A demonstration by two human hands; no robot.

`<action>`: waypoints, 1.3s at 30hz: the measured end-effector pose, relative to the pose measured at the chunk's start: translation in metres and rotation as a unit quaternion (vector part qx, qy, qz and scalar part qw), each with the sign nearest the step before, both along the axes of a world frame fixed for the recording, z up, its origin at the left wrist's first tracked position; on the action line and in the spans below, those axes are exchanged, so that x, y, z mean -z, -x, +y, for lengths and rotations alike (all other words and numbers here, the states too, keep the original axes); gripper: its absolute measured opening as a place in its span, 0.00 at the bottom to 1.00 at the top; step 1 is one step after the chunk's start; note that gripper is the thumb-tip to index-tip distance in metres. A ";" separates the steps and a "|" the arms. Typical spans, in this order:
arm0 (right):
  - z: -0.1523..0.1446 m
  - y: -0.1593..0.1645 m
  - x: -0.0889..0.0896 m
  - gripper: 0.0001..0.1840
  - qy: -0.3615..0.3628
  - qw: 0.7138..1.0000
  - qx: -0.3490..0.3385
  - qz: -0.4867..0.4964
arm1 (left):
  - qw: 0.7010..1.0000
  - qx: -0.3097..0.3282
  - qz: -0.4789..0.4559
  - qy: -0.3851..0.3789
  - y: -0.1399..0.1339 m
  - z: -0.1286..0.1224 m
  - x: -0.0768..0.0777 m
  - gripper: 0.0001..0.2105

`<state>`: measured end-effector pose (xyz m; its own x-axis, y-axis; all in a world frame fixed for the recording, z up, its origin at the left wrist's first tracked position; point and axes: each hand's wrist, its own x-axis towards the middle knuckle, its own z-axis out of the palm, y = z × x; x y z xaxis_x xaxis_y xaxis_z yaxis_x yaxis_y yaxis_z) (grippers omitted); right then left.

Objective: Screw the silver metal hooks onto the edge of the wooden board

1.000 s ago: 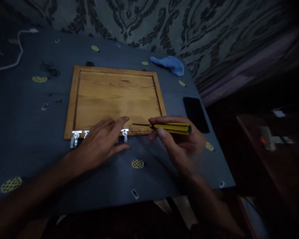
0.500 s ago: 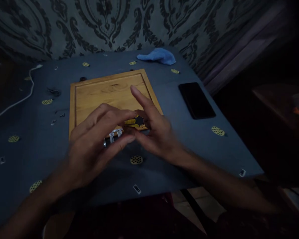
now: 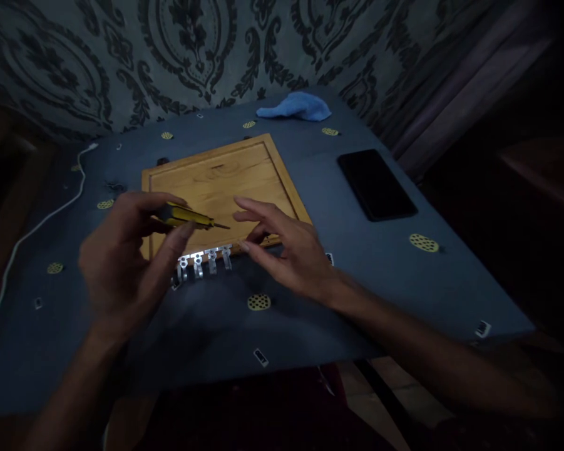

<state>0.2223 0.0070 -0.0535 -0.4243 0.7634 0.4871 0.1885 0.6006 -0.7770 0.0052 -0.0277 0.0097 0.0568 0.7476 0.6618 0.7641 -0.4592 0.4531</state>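
Hands (image 3: 115,263) hover by the wooden board (image 3: 244,175), left gripping a screwdriver (image 3: 186,215).

Dim light; grey wall (image 3: 244,56), dark leaf-patterned; blue-covered table (image 3: 370,269); floor (image 3: 401,379) partly shadowed.

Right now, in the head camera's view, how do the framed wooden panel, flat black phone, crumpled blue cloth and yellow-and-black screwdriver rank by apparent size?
1. Framed wooden panel
2. Flat black phone
3. Crumpled blue cloth
4. Yellow-and-black screwdriver, judging by what shows; the left hand covers some.
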 end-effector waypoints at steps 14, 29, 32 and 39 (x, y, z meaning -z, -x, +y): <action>0.009 0.004 0.049 0.28 -0.056 0.992 -0.062 -0.096 | 0.987 -0.029 -0.153 0.036 0.030 -0.009 0.019 0.12; 0.009 0.001 0.050 0.27 -0.029 0.992 -0.064 -0.101 | 0.944 0.003 -0.232 0.233 0.084 0.033 0.064 0.15; 0.009 0.001 0.052 0.28 -0.030 0.993 -0.062 -0.100 | 0.953 0.026 -0.132 0.270 0.087 0.035 0.067 0.10; 0.013 0.001 0.057 0.26 -0.057 0.991 -0.043 -0.115 | 0.956 0.053 -0.009 0.289 0.084 0.039 0.067 0.05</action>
<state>0.2217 0.0199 -0.1107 -0.5959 0.6650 0.4502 0.2972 0.7034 -0.6457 -0.0784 0.0117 -0.0575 0.1443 0.9794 0.1410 0.7172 -0.2017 0.6670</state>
